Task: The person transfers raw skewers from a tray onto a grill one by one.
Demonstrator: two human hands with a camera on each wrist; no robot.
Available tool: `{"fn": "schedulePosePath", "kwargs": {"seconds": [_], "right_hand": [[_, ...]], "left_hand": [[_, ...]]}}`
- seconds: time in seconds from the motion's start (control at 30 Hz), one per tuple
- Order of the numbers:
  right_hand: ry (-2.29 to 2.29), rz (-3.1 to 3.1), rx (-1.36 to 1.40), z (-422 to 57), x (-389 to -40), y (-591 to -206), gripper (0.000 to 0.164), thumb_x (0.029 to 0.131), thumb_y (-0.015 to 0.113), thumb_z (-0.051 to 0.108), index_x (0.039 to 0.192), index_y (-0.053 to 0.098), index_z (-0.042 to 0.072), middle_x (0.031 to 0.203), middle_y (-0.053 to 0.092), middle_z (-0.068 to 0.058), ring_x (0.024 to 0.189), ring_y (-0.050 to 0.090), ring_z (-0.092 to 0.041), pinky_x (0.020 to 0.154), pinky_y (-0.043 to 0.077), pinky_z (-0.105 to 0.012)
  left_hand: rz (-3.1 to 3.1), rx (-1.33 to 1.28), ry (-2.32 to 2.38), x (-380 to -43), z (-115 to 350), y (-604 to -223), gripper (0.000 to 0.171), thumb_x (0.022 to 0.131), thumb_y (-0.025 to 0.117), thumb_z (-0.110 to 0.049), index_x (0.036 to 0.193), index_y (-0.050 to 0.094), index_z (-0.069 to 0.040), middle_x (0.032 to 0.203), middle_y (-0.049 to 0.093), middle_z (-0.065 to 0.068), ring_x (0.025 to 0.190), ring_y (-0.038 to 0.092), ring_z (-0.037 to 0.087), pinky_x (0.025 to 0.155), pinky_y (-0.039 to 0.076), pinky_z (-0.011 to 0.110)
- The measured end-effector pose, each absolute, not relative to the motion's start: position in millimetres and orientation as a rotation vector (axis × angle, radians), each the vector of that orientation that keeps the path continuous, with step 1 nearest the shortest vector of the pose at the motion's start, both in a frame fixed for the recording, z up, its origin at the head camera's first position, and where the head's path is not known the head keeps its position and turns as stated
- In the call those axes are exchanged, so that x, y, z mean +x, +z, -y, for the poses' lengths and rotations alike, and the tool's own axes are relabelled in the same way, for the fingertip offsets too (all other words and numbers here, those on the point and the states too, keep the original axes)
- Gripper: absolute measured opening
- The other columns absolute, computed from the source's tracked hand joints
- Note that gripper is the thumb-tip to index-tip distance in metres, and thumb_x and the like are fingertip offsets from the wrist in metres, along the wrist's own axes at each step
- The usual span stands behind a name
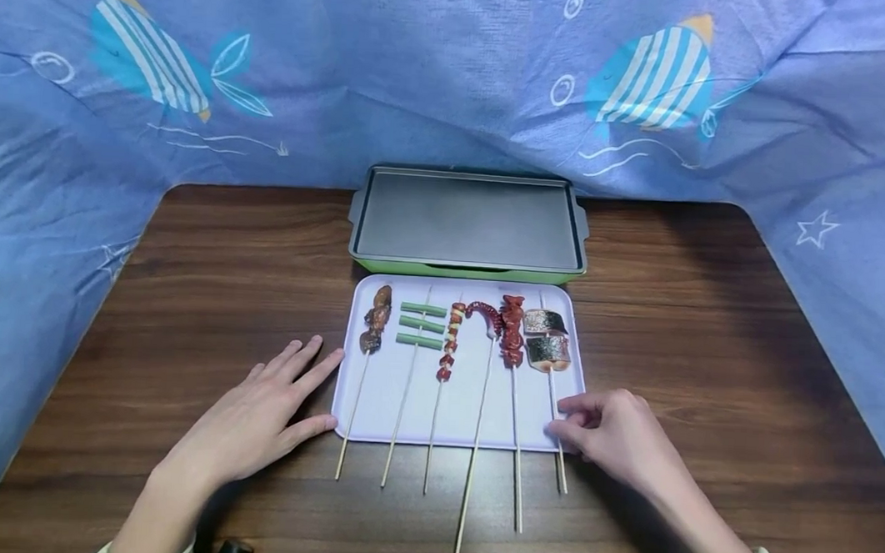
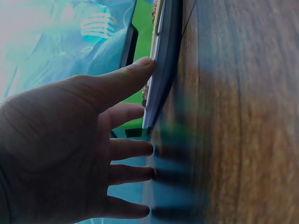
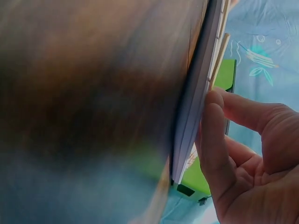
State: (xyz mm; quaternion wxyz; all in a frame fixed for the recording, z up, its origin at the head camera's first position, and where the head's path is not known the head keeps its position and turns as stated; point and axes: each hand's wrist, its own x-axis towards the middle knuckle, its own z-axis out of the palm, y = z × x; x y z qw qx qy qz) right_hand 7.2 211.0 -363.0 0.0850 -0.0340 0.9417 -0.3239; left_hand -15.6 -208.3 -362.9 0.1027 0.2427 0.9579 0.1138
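- Head view: a white tray lay on the brown wooden surface, between the two hands, its far edge just beside a griddle.
- The tray bore six skewers side by side, their bare sticks reaching out over its near rim.
- From left to right these were a brown-chunk skewer, a green-stalk skewer with three pieces, a red-and-yellow skewer, a curled tentacle skewer, a dark red skewer and a fish skewer with two dark-skinned slices.
- The tentacle skewer's stick ran farthest past the near rim.
- The griddle had a dark, flat, rimmed top and a green base.
- The left hand had its fingers spread and nearly straight, gripping nothing; its thumb touched the tray's left edge.
- The right hand was curled at the tray's right edge, thumb and index finger pinching the fish skewer's stick below the slices.
- Behind the surface hung a blue cloth printed with striped fish.
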Motion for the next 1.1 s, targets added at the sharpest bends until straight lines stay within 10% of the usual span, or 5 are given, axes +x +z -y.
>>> {"fn": "schedulePosePath", "kwargs": {"seconds": [1.1], "right_hand": [[-1.43,-2.383,0.056,-217.5,8.1,-367.9,0.023,0.082,0.077,0.004,0.097,0.069,-0.012,0.078,0.072,-0.012,0.061,0.068,-0.022,0.056,0.057,-0.031]], "left_hand": [[-2.829,0.719,0.362,-17.7,207.1,-368.5,0.073,0.095,0.054,-0.057,0.157,0.026,-0.029,0.159,0.025,0.017,0.144,0.022,0.041,0.101,0.033,0.068]]}}
